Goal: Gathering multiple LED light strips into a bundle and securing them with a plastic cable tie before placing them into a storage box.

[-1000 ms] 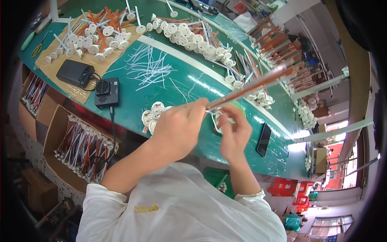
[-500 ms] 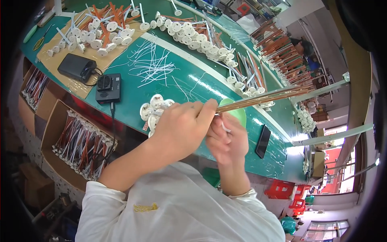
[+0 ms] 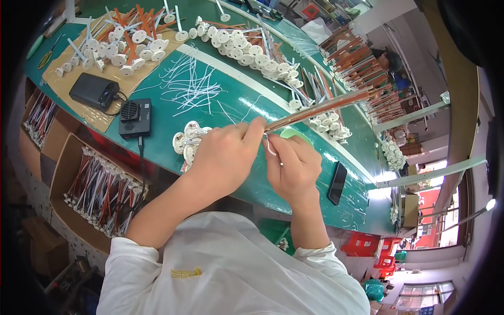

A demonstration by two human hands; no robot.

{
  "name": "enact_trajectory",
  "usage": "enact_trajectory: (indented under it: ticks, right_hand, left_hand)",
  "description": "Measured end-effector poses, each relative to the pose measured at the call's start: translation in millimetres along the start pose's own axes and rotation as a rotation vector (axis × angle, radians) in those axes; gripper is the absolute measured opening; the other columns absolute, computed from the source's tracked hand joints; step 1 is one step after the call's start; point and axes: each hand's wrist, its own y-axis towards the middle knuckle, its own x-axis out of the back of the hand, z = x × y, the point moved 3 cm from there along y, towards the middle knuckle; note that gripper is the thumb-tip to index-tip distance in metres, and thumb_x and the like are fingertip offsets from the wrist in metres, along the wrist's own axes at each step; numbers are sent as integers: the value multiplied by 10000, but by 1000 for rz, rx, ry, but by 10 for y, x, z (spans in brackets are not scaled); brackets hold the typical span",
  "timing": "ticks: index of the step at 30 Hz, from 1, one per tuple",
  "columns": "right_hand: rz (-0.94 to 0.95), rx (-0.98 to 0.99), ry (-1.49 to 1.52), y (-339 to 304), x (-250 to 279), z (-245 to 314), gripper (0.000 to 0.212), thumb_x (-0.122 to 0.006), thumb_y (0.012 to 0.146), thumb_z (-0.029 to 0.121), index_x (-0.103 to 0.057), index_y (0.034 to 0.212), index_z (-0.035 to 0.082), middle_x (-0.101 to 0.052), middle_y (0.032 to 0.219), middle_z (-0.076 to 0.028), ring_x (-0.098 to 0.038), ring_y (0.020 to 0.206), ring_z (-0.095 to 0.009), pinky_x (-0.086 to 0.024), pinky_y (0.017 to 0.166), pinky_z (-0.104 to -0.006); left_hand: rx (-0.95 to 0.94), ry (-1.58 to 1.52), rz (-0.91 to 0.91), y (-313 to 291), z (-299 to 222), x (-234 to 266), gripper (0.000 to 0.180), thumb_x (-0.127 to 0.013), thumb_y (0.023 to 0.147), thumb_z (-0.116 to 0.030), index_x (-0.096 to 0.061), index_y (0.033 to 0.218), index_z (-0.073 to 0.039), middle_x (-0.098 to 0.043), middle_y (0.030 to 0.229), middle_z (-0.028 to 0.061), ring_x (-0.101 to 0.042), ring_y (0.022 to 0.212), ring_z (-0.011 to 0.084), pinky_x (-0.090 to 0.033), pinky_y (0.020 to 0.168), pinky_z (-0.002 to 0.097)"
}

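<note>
My left hand (image 3: pixel 223 157) is closed around a bundle of thin brown-orange and white strips (image 3: pixel 320 109), which juts out to the upper right. White round discs (image 3: pixel 181 143) at the bundle's other end stick out on the left side of this hand. Close against the bundle, my right hand (image 3: pixel 295 170) pinches a white tie cord (image 3: pixel 271 146) between thumb and fingers. The cord loops by the thumb, and a short end of it shows below. A light green bowl (image 3: pixel 298 136) is partly hidden behind the right hand.
Loose white cords (image 3: pixel 191 89) lie on the green table (image 3: pixel 236 107). Beyond are piles of disc-ended strips (image 3: pixel 252 55). A black box (image 3: pixel 94 90) and a cabled black device (image 3: pixel 135 118) sit left, a phone (image 3: pixel 337 182) right. A carton (image 3: pixel 63 202) of bundles stands lower left.
The bundle's far end has swung upward. My right hand has turned from curled fingers to a pinch on the white cord, close to the bundle. The view has shifted slightly.
</note>
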Motion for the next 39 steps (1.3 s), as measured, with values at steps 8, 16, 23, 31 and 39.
enact_trajectory:
  ticks: [8, 16, 23, 31, 39]
  right_hand:
    - [31, -794, 771, -217, -279, -37, 85, -595, 891, 24, -629, 953, -23, -598, 658, -62, -516, 468, -136, -411, 429, -241]
    - [-228, -915, 561, -300, -253, -137, 221, -610, 886, 54, -569, 1091, -18, -630, 980, -129, -630, 745, -181, -525, 557, -273]
    - [-22, -72, -33, -168, -41, -164, 130, -683, 747, 45, -620, 861, 40, -647, 796, -88, -607, 616, -247, -485, 513, -332]
    - [-112, -1011, 1041, -456, -133, -189, 144, -602, 897, 109, -620, 993, 3, -611, 734, -69, -549, 535, -141, -451, 463, -278]
    - [-229, -47, -13, -270, 144, -115, 330, -757, 650, 6, -633, 956, 2, -641, 821, -97, -574, 583, -246, -459, 496, -308]
  left_hand:
    - [7, 26, 35, -29, -11, 10, 318, -586, 772, -36, -519, 1076, 32, -613, 775, 153, -634, 674, 318, -498, 567, 400]
    - [-18, 64, 20, 42, 54, -102, 256, -576, 774, -66, -522, 1014, 6, -603, 750, 139, -640, 693, 301, -496, 592, 411]
    - [36, 48, 81, 45, -27, -131, 354, -531, 787, 7, -519, 1138, 53, -629, 864, 228, -611, 736, 388, -475, 644, 460]
    - [3, 66, 167, 93, -204, -144, 361, -531, 782, 24, -519, 1142, 53, -623, 897, 214, -599, 755, 384, -451, 627, 459]
    - [7, 4, 172, 69, -186, -138, 305, -512, 860, 12, -499, 1159, 71, -614, 872, 243, -593, 738, 420, -461, 626, 472]
